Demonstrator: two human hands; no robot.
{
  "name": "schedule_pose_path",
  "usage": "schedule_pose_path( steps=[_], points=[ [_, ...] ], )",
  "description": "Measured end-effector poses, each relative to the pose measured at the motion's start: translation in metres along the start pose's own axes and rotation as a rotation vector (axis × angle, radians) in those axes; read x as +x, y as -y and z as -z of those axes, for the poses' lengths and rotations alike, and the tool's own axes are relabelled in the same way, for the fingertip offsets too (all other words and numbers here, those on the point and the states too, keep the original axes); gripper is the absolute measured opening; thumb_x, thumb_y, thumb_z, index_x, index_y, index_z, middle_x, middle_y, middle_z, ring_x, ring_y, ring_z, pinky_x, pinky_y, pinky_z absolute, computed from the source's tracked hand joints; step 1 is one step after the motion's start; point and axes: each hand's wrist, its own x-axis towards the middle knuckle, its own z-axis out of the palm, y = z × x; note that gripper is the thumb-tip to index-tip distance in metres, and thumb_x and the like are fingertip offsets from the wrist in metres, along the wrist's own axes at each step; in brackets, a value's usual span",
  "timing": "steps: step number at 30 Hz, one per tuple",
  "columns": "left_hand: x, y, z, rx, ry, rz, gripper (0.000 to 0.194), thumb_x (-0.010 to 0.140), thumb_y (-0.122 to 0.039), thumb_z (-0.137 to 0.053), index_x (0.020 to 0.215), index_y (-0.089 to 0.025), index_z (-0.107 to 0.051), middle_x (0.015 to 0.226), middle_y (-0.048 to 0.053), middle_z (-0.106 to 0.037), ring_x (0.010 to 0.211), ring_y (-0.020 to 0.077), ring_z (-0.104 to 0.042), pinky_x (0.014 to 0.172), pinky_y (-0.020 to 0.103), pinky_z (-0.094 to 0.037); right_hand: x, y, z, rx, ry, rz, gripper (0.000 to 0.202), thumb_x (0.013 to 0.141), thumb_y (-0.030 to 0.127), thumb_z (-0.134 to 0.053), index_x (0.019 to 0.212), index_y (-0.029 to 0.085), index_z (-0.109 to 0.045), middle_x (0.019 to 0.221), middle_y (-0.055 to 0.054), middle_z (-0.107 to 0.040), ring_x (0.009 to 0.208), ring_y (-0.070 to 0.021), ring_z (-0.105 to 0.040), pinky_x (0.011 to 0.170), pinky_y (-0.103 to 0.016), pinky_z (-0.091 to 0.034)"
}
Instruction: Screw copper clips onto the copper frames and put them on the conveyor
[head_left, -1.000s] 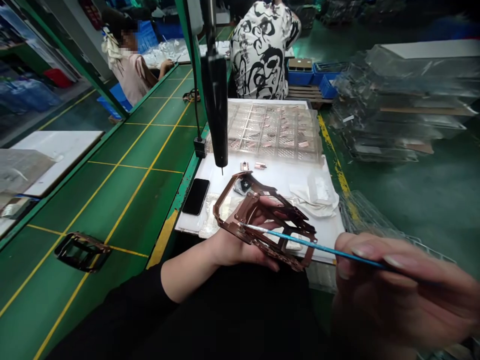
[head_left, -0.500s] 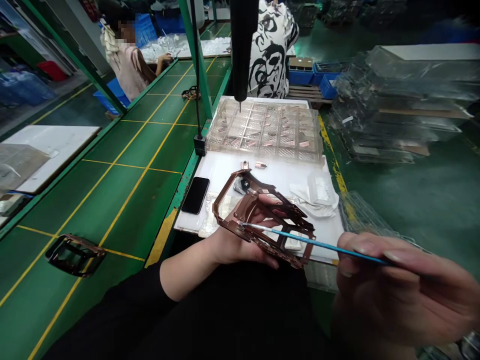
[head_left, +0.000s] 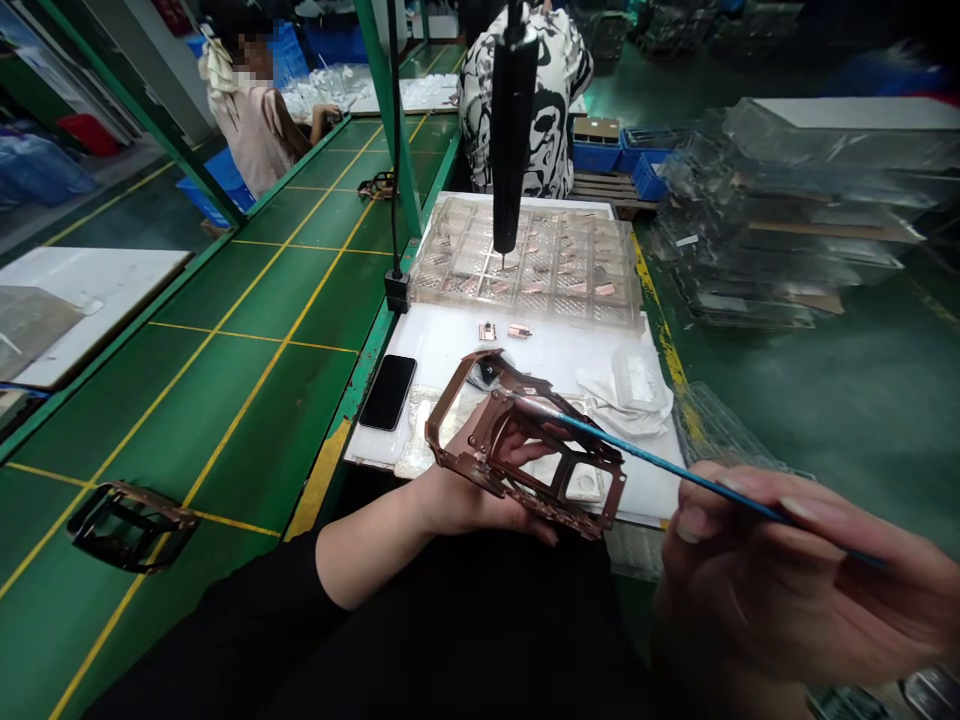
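Observation:
A brown openwork frame (head_left: 487, 425) is held tilted over the near edge of the white work board (head_left: 442, 335). My left hand (head_left: 469, 500) grips it from below, some fingers showing through its openings. In my right hand (head_left: 795, 580), at the right, a thin blue brush (head_left: 645, 455) is pinched. Its pale tip lies at the upper middle of the frame; whether it touches is hard to tell. Two small copper-coloured parts (head_left: 487, 331) rest on the board beyond the frame.
A black electric screwdriver (head_left: 514, 150) hangs above a clear compartment tray (head_left: 525, 260). A phone (head_left: 388, 392) lies left. Another frame (head_left: 133, 527) sits on the green conveyor (head_left: 247, 390). Two people (head_left: 259, 140) are beyond. Plastic trays (head_left: 795, 220) are stacked right.
The brush tip has moved up and right along the frame, from its lower left joint. The screwdriver has swung right and hangs lower in view. The frame on the conveyor appears further left and lower.

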Motion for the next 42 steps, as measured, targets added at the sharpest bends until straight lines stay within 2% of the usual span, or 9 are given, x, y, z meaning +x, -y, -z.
schedule_pose_path(
  steps=[5, 9, 13, 18, 27, 30, 36, 39, 42],
  points=[
    [0.000, -0.004, -0.002, 0.006, 0.016, 0.000, 0.093, 0.059, -0.041, -0.112, 0.145, -0.035, -0.077, 0.161, 0.009, -0.066, 0.163, 0.0429, -0.048, 0.137, 0.060, -0.038, -0.004, 0.003, 0.001, -0.084, 0.015, -0.038, 0.013, 0.091, 0.044, -0.097, 0.099, 0.038, -0.090, 0.096, 0.000, -0.086, 0.065, -0.0251, -0.074, 0.037, -0.043, -0.048],
    [0.002, -0.013, -0.007, -0.044, -0.062, 0.014, 0.105, 0.058, -0.034, -0.113, 0.153, -0.034, -0.069, 0.161, 0.011, -0.065, 0.163, 0.0428, -0.048, 0.136, 0.060, -0.041, -0.005, 0.003, 0.002, -0.108, 0.027, -0.045, 0.011, 0.092, 0.047, -0.095, 0.099, 0.041, -0.089, 0.094, 0.001, -0.085, 0.063, -0.0258, -0.072, 0.040, -0.045, -0.051],
    [0.006, -0.022, -0.012, -0.085, -0.082, -0.018, 0.114, 0.058, -0.025, -0.112, 0.160, -0.035, -0.061, 0.163, 0.013, -0.062, 0.161, 0.0424, -0.050, 0.134, 0.059, -0.044, -0.004, 0.004, 0.003, -0.097, 0.038, -0.040, 0.012, 0.091, 0.049, -0.096, 0.097, 0.040, -0.090, 0.088, 0.001, -0.084, 0.063, -0.0259, -0.072, 0.039, -0.044, -0.052],
    [0.008, -0.023, -0.013, -0.066, -0.072, 0.008, 0.122, 0.056, -0.026, -0.113, 0.164, -0.038, -0.055, 0.165, 0.013, -0.060, 0.158, 0.0423, -0.054, 0.130, 0.059, -0.048, -0.003, -0.001, 0.001, -0.078, 0.035, 0.012, 0.017, 0.090, 0.052, -0.095, 0.093, 0.037, -0.089, 0.082, 0.001, -0.082, 0.061, -0.0260, -0.071, 0.043, -0.044, -0.055],
    [0.000, -0.018, -0.011, -0.096, -0.071, 0.021, 0.118, 0.052, -0.026, -0.114, 0.158, -0.036, -0.062, 0.158, 0.013, -0.065, 0.157, 0.0437, -0.055, 0.131, 0.059, -0.048, -0.002, -0.002, -0.003, -0.062, 0.008, -0.030, 0.024, 0.089, 0.059, -0.096, 0.089, 0.037, -0.087, 0.082, 0.003, -0.082, 0.058, -0.0250, -0.069, 0.042, -0.043, -0.052],
    [-0.001, -0.018, -0.012, -0.100, -0.090, 0.030, 0.114, 0.056, -0.026, -0.114, 0.157, -0.035, -0.063, 0.155, 0.013, -0.067, 0.156, 0.0427, -0.056, 0.132, 0.060, -0.046, -0.003, -0.004, -0.002, -0.057, -0.019, -0.026, 0.026, 0.086, 0.060, -0.097, 0.087, 0.036, -0.087, 0.079, 0.001, -0.081, 0.056, -0.0256, -0.067, 0.042, -0.044, -0.052],
    [0.000, -0.013, -0.010, -0.078, -0.082, 0.057, 0.114, 0.052, -0.029, -0.114, 0.154, -0.038, -0.064, 0.160, 0.012, -0.063, 0.156, 0.0421, -0.055, 0.131, 0.063, -0.045, -0.003, -0.006, 0.000, -0.041, 0.006, -0.046, 0.031, 0.086, 0.062, -0.097, 0.082, 0.034, -0.083, 0.076, 0.001, -0.079, 0.053, -0.0250, -0.063, 0.044, -0.045, -0.053],
    [0.000, -0.015, -0.009, -0.171, -0.123, 0.042, 0.118, 0.055, -0.027, -0.114, 0.158, -0.036, -0.059, 0.157, 0.014, -0.065, 0.147, 0.0403, -0.065, 0.124, 0.059, -0.053, 0.002, -0.005, 0.005, 0.001, -0.004, -0.035, 0.031, 0.089, 0.057, -0.096, 0.083, 0.031, -0.081, 0.077, 0.001, -0.078, 0.051, -0.0230, -0.061, 0.042, -0.043, -0.052],
    [-0.006, -0.020, -0.004, -0.292, -0.230, 0.084, 0.112, 0.062, -0.038, -0.113, 0.160, -0.031, -0.058, 0.148, 0.015, -0.070, 0.140, 0.0378, -0.069, 0.118, 0.051, -0.058, 0.011, -0.015, 0.019, 0.040, -0.010, -0.021, 0.029, 0.090, 0.050, -0.096, 0.081, 0.027, -0.080, 0.072, -0.001, -0.075, 0.045, -0.0209, -0.056, 0.037, -0.039, -0.044]
  ],
)
